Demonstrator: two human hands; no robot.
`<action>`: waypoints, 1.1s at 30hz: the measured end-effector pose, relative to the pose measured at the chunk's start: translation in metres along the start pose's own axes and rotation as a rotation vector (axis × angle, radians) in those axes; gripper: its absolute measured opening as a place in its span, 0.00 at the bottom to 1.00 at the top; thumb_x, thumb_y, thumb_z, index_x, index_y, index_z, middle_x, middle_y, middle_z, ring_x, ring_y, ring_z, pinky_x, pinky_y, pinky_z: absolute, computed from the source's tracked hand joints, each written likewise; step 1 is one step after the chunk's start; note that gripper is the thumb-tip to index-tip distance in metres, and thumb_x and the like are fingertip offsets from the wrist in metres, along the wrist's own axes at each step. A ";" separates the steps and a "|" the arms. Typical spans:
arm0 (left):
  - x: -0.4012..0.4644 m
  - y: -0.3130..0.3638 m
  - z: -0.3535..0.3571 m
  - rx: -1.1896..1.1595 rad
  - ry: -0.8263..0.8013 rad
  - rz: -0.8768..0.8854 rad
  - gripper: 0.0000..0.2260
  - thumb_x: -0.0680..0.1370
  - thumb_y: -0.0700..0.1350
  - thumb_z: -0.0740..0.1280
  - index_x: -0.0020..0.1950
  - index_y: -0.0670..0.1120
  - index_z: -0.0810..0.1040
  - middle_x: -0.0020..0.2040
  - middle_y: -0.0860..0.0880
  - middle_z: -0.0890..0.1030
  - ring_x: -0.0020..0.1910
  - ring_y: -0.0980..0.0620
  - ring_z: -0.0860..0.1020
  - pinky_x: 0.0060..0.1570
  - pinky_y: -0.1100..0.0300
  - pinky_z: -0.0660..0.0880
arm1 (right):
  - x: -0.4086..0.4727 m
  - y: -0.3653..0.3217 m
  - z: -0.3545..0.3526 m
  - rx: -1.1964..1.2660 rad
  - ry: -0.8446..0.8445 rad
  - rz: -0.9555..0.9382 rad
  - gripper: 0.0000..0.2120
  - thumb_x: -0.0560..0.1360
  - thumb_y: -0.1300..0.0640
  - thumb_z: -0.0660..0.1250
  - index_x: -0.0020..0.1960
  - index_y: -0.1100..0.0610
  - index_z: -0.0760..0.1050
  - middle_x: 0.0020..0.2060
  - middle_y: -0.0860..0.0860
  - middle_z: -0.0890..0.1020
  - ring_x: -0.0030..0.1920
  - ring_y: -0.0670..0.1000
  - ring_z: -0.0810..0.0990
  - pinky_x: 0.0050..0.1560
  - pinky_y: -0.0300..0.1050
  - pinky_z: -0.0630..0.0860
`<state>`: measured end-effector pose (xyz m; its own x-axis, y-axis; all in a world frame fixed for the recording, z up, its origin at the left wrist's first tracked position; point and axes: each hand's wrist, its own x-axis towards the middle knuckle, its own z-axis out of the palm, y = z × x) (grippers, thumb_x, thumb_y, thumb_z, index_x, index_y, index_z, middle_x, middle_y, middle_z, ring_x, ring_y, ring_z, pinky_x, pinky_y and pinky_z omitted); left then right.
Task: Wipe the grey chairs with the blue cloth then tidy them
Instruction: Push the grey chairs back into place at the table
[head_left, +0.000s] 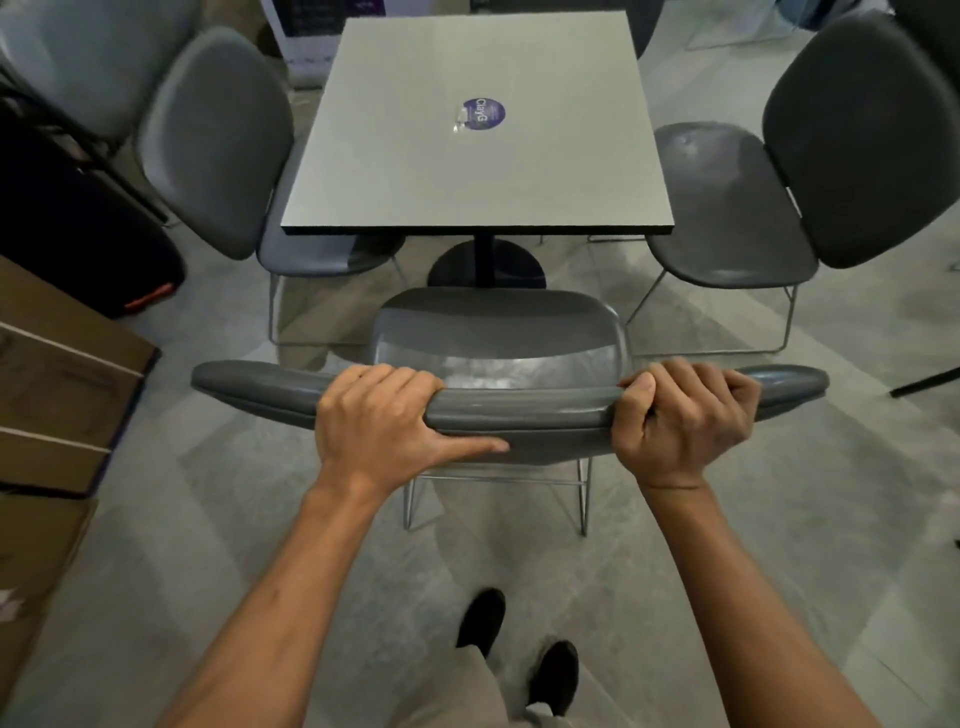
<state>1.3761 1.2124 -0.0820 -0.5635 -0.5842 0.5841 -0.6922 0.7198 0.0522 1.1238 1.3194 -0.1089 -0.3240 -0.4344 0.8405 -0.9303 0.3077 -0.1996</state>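
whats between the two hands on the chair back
Only a bare stretch of the near chair's backrest lies between the left hand and the right hand; the head view shows no cloth there.

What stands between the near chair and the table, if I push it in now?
Nothing visible. Both hands, left hand and right hand, grip the backrest of the near chair. The floor up to the table shows only the table's own pedestal base, under the top.
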 end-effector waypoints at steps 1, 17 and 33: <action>0.004 0.001 0.003 0.006 0.012 0.002 0.35 0.66 0.82 0.64 0.35 0.48 0.81 0.30 0.51 0.80 0.33 0.49 0.81 0.38 0.53 0.75 | 0.003 0.003 0.004 0.003 -0.008 0.001 0.19 0.78 0.54 0.55 0.29 0.53 0.73 0.28 0.48 0.77 0.31 0.51 0.73 0.43 0.50 0.67; 0.042 0.008 0.032 0.044 0.095 -0.013 0.34 0.66 0.82 0.65 0.33 0.49 0.79 0.28 0.51 0.76 0.29 0.50 0.77 0.33 0.56 0.71 | 0.034 0.026 0.047 -0.022 -0.054 0.046 0.17 0.77 0.55 0.57 0.31 0.53 0.74 0.30 0.48 0.78 0.33 0.51 0.74 0.46 0.50 0.67; 0.026 0.004 0.000 0.010 -0.271 -0.117 0.37 0.66 0.85 0.56 0.42 0.52 0.80 0.37 0.54 0.80 0.39 0.51 0.79 0.45 0.54 0.72 | 0.025 0.000 0.007 0.039 -0.316 0.131 0.16 0.80 0.53 0.59 0.36 0.55 0.78 0.35 0.49 0.81 0.39 0.49 0.75 0.53 0.51 0.68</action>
<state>1.3584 1.2004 -0.0669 -0.5787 -0.7428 0.3367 -0.7631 0.6388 0.0977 1.1144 1.3025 -0.0912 -0.4731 -0.6359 0.6098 -0.8810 0.3485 -0.3201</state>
